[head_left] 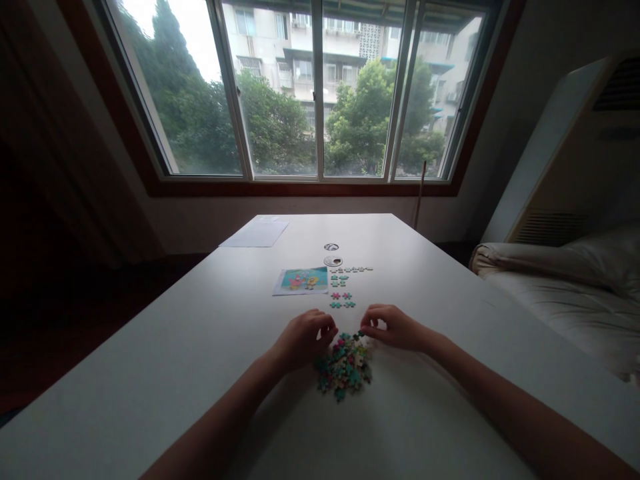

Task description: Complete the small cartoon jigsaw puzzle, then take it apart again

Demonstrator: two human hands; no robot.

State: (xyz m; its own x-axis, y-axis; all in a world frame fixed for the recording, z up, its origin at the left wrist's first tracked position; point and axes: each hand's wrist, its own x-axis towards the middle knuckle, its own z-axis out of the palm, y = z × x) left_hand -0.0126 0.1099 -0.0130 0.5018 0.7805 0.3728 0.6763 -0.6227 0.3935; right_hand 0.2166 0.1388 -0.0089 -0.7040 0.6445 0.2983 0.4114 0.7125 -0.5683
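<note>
Puzzle pile (345, 370) mostly unsorted; left hand (303, 340) and right hand (395, 328) curl at it, grip unclear; few laid-out pieces (343, 300) farther

The table (450, 320) has a smooth, matt white top. The puzzle pieces (344, 370) look like thin printed cardboard, and the picture (301, 281) is printed paper with a faint sheen. The bedding (565, 280) is soft, creased cloth.

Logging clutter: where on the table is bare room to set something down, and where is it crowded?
Bare: the table left of the left hand and picture card, and right of the right hand. Crowded: the centre strip, from the puzzle pile between the hands past sorted pieces to two round objects.
</note>
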